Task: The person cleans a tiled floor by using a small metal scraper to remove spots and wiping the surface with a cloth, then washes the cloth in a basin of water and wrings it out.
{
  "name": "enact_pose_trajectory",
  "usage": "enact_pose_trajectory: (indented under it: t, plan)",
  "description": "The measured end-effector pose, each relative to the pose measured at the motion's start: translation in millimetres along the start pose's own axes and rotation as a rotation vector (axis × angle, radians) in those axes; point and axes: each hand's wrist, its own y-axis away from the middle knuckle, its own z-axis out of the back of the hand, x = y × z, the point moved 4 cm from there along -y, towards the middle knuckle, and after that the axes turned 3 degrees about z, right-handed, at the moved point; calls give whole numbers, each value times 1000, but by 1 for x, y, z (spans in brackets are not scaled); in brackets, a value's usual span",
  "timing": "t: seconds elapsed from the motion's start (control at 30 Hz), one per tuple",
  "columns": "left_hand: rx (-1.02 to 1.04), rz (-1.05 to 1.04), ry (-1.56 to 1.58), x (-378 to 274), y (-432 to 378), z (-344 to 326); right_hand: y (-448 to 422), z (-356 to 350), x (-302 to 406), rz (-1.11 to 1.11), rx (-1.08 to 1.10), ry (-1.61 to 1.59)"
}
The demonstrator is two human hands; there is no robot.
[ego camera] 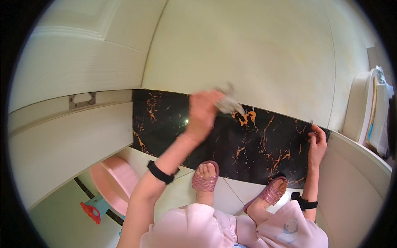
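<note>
My left hand is closed around a whitish-grey cloth, both blurred by motion. The cloth lies over the far edge of a black stone door threshold with orange and white veins, where it meets the pale floor. At the threshold's right end, beside the door frame, is my right hand, its fingers bent. A tiny grey tip shows just past its fingertips; whether the hand holds it is unclear. Black bands circle both wrists.
A white door frame with a metal strike plate stands left. A pink basin and a blue-and-red plastic thing sit behind it. At right are a white panel and a white container with items. My sandalled feet are close to the threshold.
</note>
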Motion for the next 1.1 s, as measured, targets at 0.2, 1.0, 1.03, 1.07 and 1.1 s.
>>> enact_pose_trajectory:
  t: [0.2, 1.0, 1.03, 1.07, 1.1]
  plan:
    - [-249, 271, -448, 155, 9, 98, 8, -14, 0, 137, 16, 268]
    - [224, -195, 99, 8, -88, -107, 33, 21, 9, 192, -104, 490]
    - [265, -278, 137, -10, -63, -112, 38, 20, 10, 164, -96, 440]
    - [357, -278, 128, -26, -34, -112, 41, 16, 14, 161, -81, 392]
    - [411, -276, 128, -40, -6, -107, 43, 5, 21, 163, -52, 332]
